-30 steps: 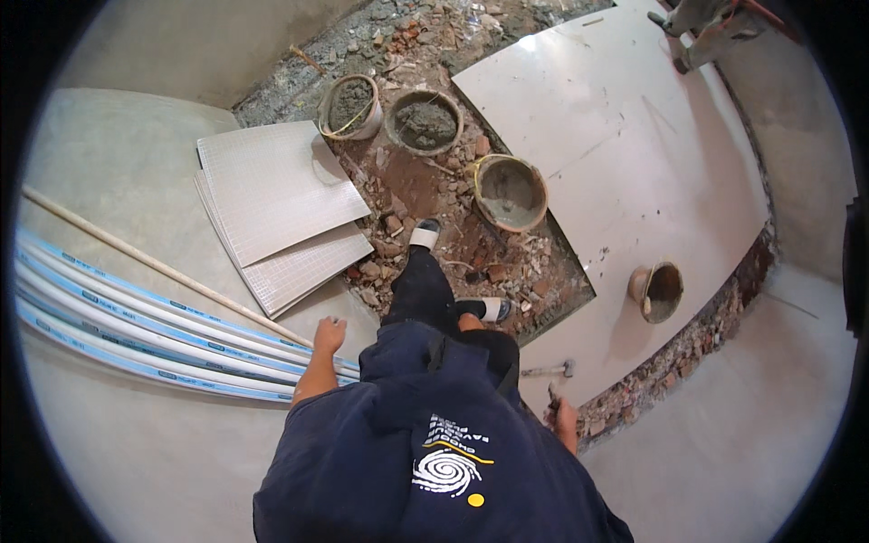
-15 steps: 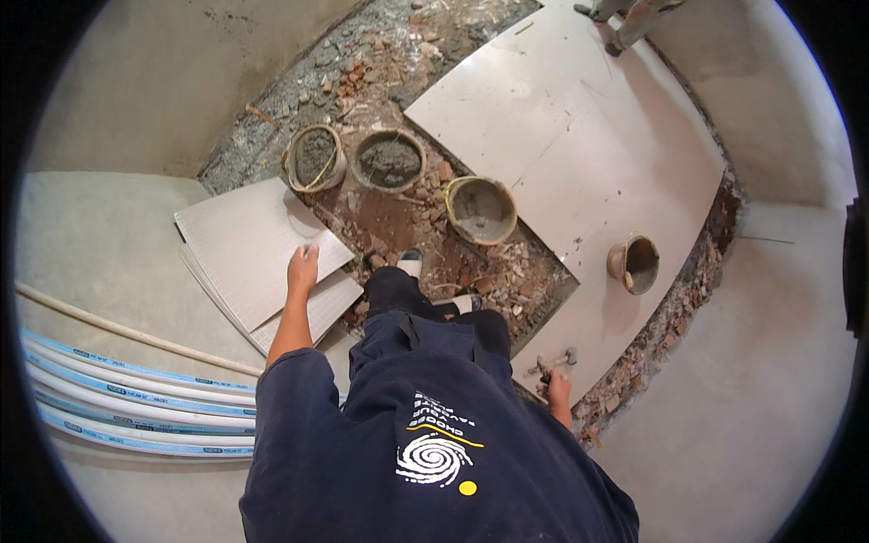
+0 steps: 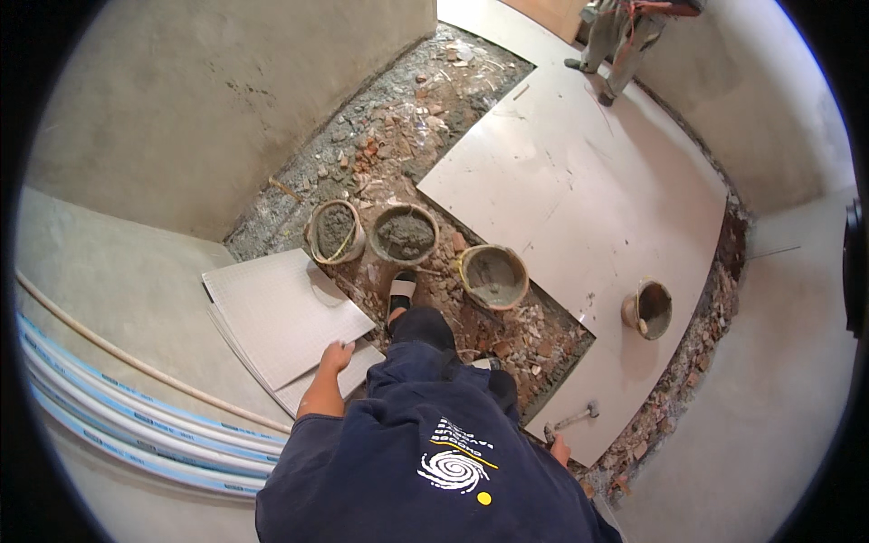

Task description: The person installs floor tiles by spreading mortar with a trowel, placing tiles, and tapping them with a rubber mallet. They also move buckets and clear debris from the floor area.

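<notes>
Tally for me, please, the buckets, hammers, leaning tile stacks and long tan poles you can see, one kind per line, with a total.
Buckets: 4
Hammers: 1
Leaning tile stacks: 1
Long tan poles: 1
Total: 7

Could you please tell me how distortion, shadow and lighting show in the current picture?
In the head view, fisheye distortion bows the white-and-blue pipes; there too, a soft shadow lies on the pale flooring below the rightmost bucket; the same view's upper-right wall brightens toward the rim, and its right hand is too small for fine detail.
</notes>
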